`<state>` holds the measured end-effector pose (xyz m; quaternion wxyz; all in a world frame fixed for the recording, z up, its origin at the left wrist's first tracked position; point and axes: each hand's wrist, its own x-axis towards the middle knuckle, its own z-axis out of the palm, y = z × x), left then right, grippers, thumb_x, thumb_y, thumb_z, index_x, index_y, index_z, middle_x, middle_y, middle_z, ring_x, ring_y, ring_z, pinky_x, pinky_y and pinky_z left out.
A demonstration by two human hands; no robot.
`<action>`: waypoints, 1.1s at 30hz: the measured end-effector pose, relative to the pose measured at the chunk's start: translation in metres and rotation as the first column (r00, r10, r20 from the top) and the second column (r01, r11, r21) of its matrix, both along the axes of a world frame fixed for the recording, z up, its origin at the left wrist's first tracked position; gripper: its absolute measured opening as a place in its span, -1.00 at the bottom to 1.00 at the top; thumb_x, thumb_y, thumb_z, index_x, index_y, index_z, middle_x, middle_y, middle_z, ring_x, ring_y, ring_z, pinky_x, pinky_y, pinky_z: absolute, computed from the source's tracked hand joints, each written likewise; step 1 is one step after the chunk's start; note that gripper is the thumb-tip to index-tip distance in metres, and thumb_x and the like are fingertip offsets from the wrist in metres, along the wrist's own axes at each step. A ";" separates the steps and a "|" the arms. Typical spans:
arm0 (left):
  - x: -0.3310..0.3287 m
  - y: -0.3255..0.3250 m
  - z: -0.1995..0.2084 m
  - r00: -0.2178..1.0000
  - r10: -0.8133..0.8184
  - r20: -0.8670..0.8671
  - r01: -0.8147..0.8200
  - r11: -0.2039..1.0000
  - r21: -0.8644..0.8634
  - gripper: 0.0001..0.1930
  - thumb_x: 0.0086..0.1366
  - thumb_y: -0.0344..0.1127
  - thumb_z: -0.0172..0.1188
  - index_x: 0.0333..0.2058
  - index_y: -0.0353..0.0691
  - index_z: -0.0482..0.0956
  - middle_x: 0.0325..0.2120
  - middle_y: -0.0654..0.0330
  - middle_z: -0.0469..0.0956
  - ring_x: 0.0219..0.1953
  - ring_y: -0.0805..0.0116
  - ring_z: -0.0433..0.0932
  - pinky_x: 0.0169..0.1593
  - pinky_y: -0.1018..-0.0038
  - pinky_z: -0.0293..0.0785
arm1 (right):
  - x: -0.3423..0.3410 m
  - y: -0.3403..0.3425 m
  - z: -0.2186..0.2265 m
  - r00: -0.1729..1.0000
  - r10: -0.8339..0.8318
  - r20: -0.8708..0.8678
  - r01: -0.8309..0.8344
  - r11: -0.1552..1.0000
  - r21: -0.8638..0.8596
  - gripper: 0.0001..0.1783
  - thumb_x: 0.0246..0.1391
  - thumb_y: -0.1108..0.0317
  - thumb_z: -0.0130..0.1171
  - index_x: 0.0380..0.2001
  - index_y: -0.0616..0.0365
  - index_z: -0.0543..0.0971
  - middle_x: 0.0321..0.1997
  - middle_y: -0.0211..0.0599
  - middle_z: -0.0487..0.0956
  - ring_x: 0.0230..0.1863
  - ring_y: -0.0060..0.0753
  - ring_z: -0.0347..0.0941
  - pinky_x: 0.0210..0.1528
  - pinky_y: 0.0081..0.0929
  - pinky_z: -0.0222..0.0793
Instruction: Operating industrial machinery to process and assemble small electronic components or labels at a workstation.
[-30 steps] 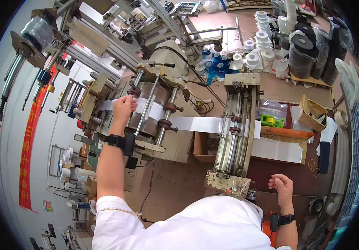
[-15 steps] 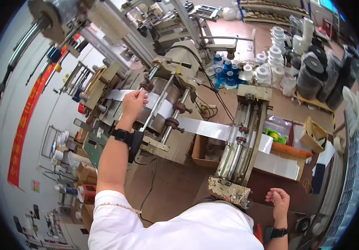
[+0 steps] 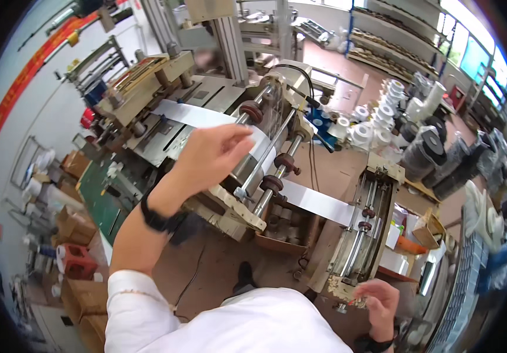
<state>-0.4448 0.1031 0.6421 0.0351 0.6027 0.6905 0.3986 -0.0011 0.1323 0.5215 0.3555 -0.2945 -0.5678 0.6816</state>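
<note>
From where I stand, the white strip (image 3: 318, 203) runs across the machine: flat over the metal bed at the upper left, around the big metal drum (image 3: 247, 167), then under the rollers and across a gap to the narrow roller frame (image 3: 389, 169) on the person's right. A cardboard box (image 3: 282, 244) stands below that gap.

The left hand (image 3: 209, 156) is over the near side of the drum, its fingers loosely bent and nothing visible in its grasp; I can't tell whether the fingertips brush the strip or hang just above it. The right hand (image 3: 380, 306), slightly blurred, is beside the near end of the roller frame, fingers half curled with a space between them and the thumb, nothing seen in it. A wristband circles each forearm.

The strip looks thin, light and smooth, its shine suggesting a slippery face. I'd expect it to bend readily along its length yet crease if pinched hard in the middle. Its two long edges seem the best place to take hold, with flat fingers, on the free stretch between drum and frame, well away from the dark red collars (image 3: 285, 163) on the rollers. A green tabletop (image 3: 100, 191) lies off to the left.
</note>
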 end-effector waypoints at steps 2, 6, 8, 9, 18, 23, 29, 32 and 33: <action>-0.014 -0.036 0.007 0.996 0.008 0.091 0.000 0.996 -0.088 -0.78 0.32 -0.41 0.22 -0.12 -0.41 0.63 -0.38 0.13 0.69 -0.32 0.52 0.63 -0.21 0.55 0.53 | -0.056 -0.017 0.003 0.997 0.046 0.057 -0.045 0.999 -0.011 -0.66 0.05 0.33 0.29 -0.20 0.42 0.61 -0.28 -0.16 0.65 -0.26 -0.39 0.59 -0.17 -0.48 0.51; -0.050 -0.073 -0.019 0.920 -0.029 0.390 0.034 0.999 -0.006 -0.79 0.28 -0.46 0.24 -0.13 -0.38 0.63 -0.31 0.08 0.69 -0.25 0.43 0.66 -0.16 0.52 0.54 | -0.159 -0.024 -0.005 0.943 0.138 0.302 -0.163 0.985 0.059 -0.73 0.12 0.42 0.29 -0.13 0.35 0.60 -0.26 -0.29 0.66 -0.24 -0.53 0.57 -0.15 -0.58 0.50; -0.066 -0.074 -0.039 0.994 -0.023 0.105 -0.004 0.968 0.251 -0.79 0.24 -0.49 0.26 -0.15 -0.37 0.63 -0.24 0.03 0.67 -0.17 0.28 0.67 -0.08 0.46 0.54 | -0.199 -0.025 -0.014 0.924 0.123 0.363 -0.168 0.981 0.096 -0.74 0.12 0.48 0.28 -0.12 0.33 0.60 -0.24 -0.29 0.66 -0.22 -0.55 0.58 -0.14 -0.58 0.53; -0.073 -0.073 -0.046 0.995 -0.041 0.086 0.012 0.952 0.305 -0.78 0.18 -0.51 0.29 -0.17 -0.36 0.63 -0.20 -0.01 0.66 -0.09 0.14 0.65 -0.01 0.40 0.52 | -0.218 -0.023 -0.016 0.924 0.065 0.378 -0.149 0.969 0.197 -0.74 0.12 0.48 0.29 -0.12 0.33 0.60 -0.25 -0.31 0.65 -0.23 -0.56 0.57 -0.15 -0.58 0.53; -0.096 -0.072 -0.091 0.928 -0.199 0.315 0.094 0.943 0.319 -0.76 0.23 -0.43 0.25 -0.13 -0.37 0.61 -0.17 -0.04 0.64 -0.10 0.07 0.63 0.00 0.36 0.52 | -0.303 -0.008 0.001 0.890 -0.164 0.425 -0.085 0.857 0.508 -0.65 0.07 0.45 0.34 -0.07 0.34 0.56 -0.24 -0.22 0.60 -0.30 -0.51 0.58 -0.22 -0.57 0.51; -0.099 -0.068 -0.098 0.935 -0.224 0.275 0.113 0.923 0.369 -0.75 0.26 -0.42 0.22 -0.10 -0.36 0.59 -0.14 -0.08 0.62 -0.08 0.03 0.62 0.01 0.33 0.52 | -0.319 -0.001 -0.001 0.831 -0.157 0.533 -0.197 0.813 0.547 -0.72 0.05 0.40 0.34 -0.19 0.31 0.56 -0.36 -0.15 0.57 -0.36 -0.40 0.59 -0.30 -0.49 0.50; -0.096 -0.066 -0.093 0.939 -0.230 0.255 0.128 0.924 0.362 -0.75 0.28 -0.41 0.20 -0.09 -0.36 0.58 -0.15 -0.09 0.61 -0.07 0.02 0.62 0.02 0.33 0.51 | -0.321 0.015 0.007 0.722 -0.082 0.687 -0.392 0.770 0.504 -0.71 0.11 0.27 0.28 -0.40 0.30 0.47 -0.46 -0.01 0.49 -0.44 0.00 0.49 -0.37 -0.25 0.41; -0.093 -0.066 -0.094 0.947 -0.212 0.243 0.116 0.927 0.358 -0.76 0.29 -0.40 0.19 -0.09 -0.36 0.58 -0.15 -0.09 0.61 -0.07 0.03 0.62 0.02 0.33 0.50 | -0.320 0.020 0.005 0.724 -0.090 0.684 -0.459 0.677 0.576 -0.65 0.14 0.22 0.23 -0.49 0.27 0.39 -0.50 0.04 0.43 -0.43 0.17 0.39 -0.37 -0.12 0.33; -0.093 -0.067 -0.094 0.948 -0.206 0.242 0.111 0.927 0.357 -0.76 0.29 -0.40 0.19 -0.09 -0.36 0.58 -0.15 -0.09 0.61 -0.07 0.03 0.62 0.02 0.33 0.50 | -0.319 0.022 0.003 0.733 -0.083 0.676 -0.472 0.654 0.592 -0.64 0.16 0.20 0.21 -0.49 0.27 0.38 -0.51 0.03 0.42 -0.42 0.18 0.39 -0.36 -0.10 0.32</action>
